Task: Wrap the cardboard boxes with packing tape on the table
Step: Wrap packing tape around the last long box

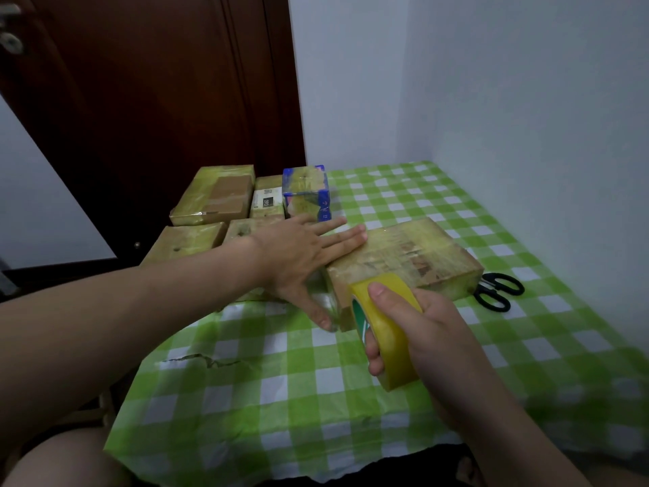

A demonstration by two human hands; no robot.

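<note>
Box [404, 256] sits mid-table [281, 381], taped over. L hand [298, 261]: fingers straight, spread, pressing box's left side & top edge. R hand [432, 332]: fingers curled round tape roll [397, 356], roll against box's near face.

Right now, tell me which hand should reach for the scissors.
Right hand, probably: the scissors lie on its side of the box, though it grips the tape roll. The left hand rests on the box.
</note>
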